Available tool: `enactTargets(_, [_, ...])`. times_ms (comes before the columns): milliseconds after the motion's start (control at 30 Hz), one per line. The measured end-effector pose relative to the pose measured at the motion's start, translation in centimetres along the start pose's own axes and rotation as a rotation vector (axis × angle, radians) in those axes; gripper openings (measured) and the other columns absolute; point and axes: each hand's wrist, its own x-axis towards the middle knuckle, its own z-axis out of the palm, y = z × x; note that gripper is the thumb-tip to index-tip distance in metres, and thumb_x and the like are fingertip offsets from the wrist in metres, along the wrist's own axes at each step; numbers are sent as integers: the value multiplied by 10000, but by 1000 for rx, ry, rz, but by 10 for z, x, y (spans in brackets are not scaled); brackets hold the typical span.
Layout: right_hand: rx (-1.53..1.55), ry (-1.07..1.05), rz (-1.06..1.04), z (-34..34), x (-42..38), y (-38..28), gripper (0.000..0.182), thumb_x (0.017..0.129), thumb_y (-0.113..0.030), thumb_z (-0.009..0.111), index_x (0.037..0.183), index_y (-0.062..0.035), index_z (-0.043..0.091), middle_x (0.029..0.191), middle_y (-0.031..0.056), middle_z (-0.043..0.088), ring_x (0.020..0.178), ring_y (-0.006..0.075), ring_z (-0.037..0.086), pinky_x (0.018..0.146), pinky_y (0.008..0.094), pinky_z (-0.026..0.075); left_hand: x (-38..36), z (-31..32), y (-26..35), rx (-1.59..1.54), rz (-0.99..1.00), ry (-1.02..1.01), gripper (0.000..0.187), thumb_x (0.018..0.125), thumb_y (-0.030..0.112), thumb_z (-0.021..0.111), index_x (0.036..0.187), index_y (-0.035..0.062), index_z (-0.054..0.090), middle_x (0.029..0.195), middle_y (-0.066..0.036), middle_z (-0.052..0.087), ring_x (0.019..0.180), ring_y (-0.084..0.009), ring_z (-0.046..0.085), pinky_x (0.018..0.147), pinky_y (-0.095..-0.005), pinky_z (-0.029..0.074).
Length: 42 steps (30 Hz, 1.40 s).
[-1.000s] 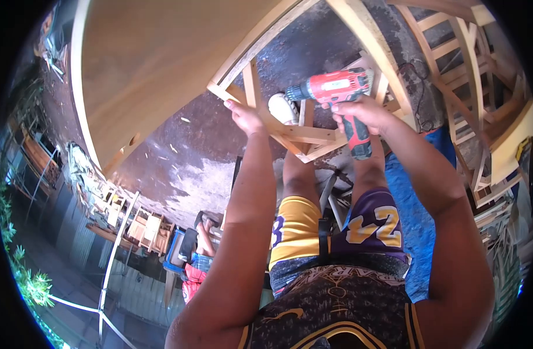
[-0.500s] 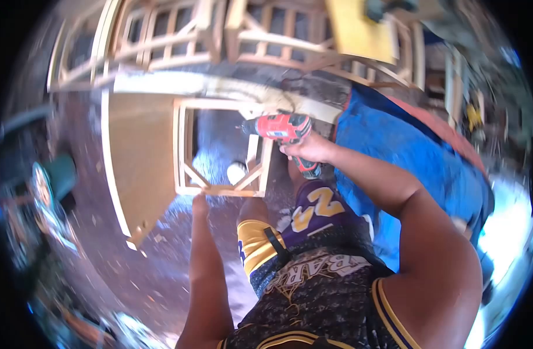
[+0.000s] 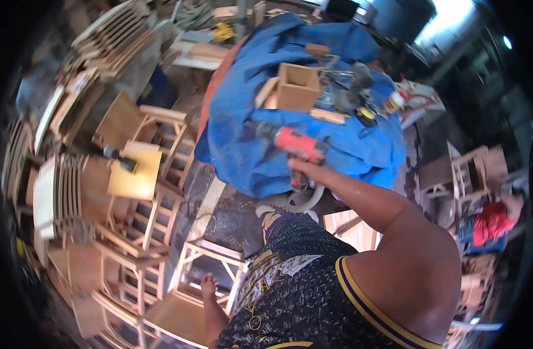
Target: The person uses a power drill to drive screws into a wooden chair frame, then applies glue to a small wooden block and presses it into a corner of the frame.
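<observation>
A red and black power drill [image 3: 298, 144] is in my right hand [image 3: 307, 167], its fingers wrapped round the handle. The drill hangs over the blue tarp [image 3: 237, 157] of a covered table, pointing up and left. My left hand [image 3: 209, 285] is low, beside a wooden chair frame [image 3: 211, 251], with its fingers curled; whether it holds anything is too small to tell. On the tarp beyond the drill stand a wooden box [image 3: 298, 87], a wood block [image 3: 327, 116] and a bottle [image 3: 394, 102].
Several wooden chairs [image 3: 141, 264] are stacked at the left, with a yellow board [image 3: 135, 174] carrying another tool [image 3: 122, 160]. A person in red [image 3: 493, 224] is at the far right. A grey hose loop [image 3: 306, 200] hangs at the tarp's near edge.
The view has swung right, from the chair frame to the tarp-covered table. The drill has moved from over the frame to over the tarp. My left hand is off the frame's near edge.
</observation>
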Motion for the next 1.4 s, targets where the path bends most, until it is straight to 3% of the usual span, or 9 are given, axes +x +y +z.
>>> enactTargets(100, [253, 191, -195, -84, -18, -9, 191, 861, -185, 649, 1000, -63, 599, 831, 35, 622, 762, 152, 620, 698, 311, 520, 9, 19, 52, 91, 57, -20, 152, 950, 295, 541, 1000, 151, 544, 731, 21, 521, 616, -84, 506, 487, -215, 340])
enactTargets(400, [573, 632, -318, -290, -9, -36, 248, 889, -224, 602, 1038, -31, 561, 727, 77, 579, 646, 191, 595, 619, 335, 512, 40, 97, 145, 445, 170, 30, 318, 919, 213, 596, 1152, 0, 554, 856, -76, 621, 727, -147, 602, 545, -258, 467])
enactTargets(567, [898, 471, -224, -367, 69, -13, 290, 869, -253, 628, 1045, -34, 556, 763, 68, 580, 693, 192, 593, 651, 351, 513, 25, 214, 254, 595, 667, 4, 343, 911, 253, 571, 1061, -51, 619, 952, -154, 665, 895, -246, 623, 835, -379, 469])
enactTargets(600, [963, 478, -179, -377, 82, -10, 301, 859, -260, 640, 1042, -36, 556, 778, 66, 583, 709, 193, 594, 661, 356, 514, 11, 251, 288, 516, 862, -37, 291, 941, 263, 555, 959, -22, 609, 739, -20, 536, 718, -96, 487, 638, -280, 425])
enactTargets(667, [888, 463, -135, -397, 115, -9, 307, 845, -263, 659, 1039, -50, 553, 792, 72, 588, 720, 202, 599, 665, 368, 520, -58, 336, 378, 504, 1157, -13, 253, 937, 204, 565, 976, -42, 609, 745, -32, 545, 727, -103, 504, 658, -270, 432])
enactTargets(800, [872, 488, 28, -423, 174, -5, 325, 845, -285, 676, 1058, -74, 551, 826, 107, 609, 745, 238, 612, 694, 387, 535, -158, 468, 519, 626, 1560, -144, 163, 879, 119, 604, 973, -4, 653, 895, -158, 667, 823, -290, 647, 733, -363, 487])
enactTargets(967, [872, 387, 280, -440, 201, 5, 419, 889, -380, 628, 1148, -66, 529, 1012, 148, 626, 886, 271, 627, 844, 418, 515, -110, 579, 587, 1235, 1387, -119, 229, 895, 187, 549, 1014, 52, 690, 957, -139, 685, 868, -302, 653, 777, -369, 504])
enactTargets(1067, [836, 296, 242, -440, 195, -8, 468, 918, -405, 583, 1212, -49, 505, 1113, 147, 600, 1023, 265, 592, 938, 401, 467, -54, 614, 592, 2029, 1043, -313, 251, 873, 183, 533, 1019, 70, 702, 976, -155, 685, 878, -322, 656, 799, -401, 505])
enactTargets(1400, [511, 382, 95, -414, 90, -38, 605, 907, -318, 599, 1360, 8, 367, 1292, 234, 448, 1175, 365, 486, 959, 463, 445, -5, 621, 579, 1666, 1402, -147, 240, 812, 157, 554, 949, 56, 724, 963, -175, 689, 905, -328, 663, 808, -406, 514])
